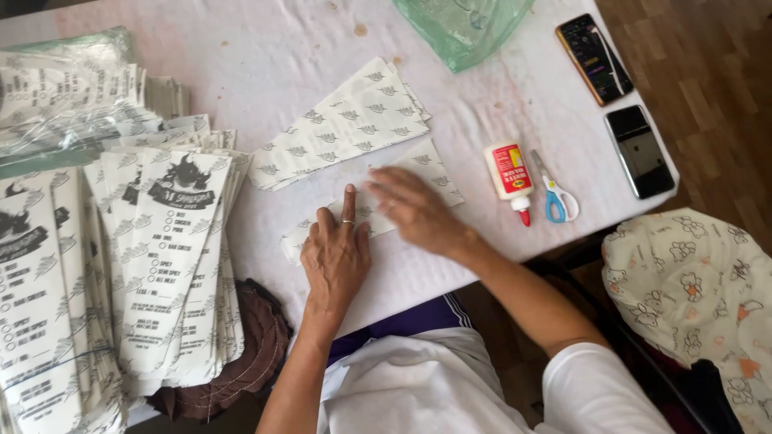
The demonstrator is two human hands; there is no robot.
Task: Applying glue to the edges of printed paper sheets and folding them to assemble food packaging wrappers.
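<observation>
A long white paper sleeve [426, 165] with a small grey pattern lies flat on the white table [265, 56] in front of me. My left hand [335, 255] presses down on its near left part, index finger stretched out, a ring on one finger. My right hand [414, 210] lies palm down across the middle of the sleeve, slightly blurred. Neither hand grips anything. Just beyond, a small stack of the same patterned sleeves [342, 124] lies at a slant.
Tall piles of printed paper sleeves [165, 257] fill the left side. A glue bottle with red label [510, 175] and blue-handled scissors [555, 197] lie right of my hands. Two phones [595, 58] [639, 150] sit near the right edge. A green plastic bag [462, 28] is at the back.
</observation>
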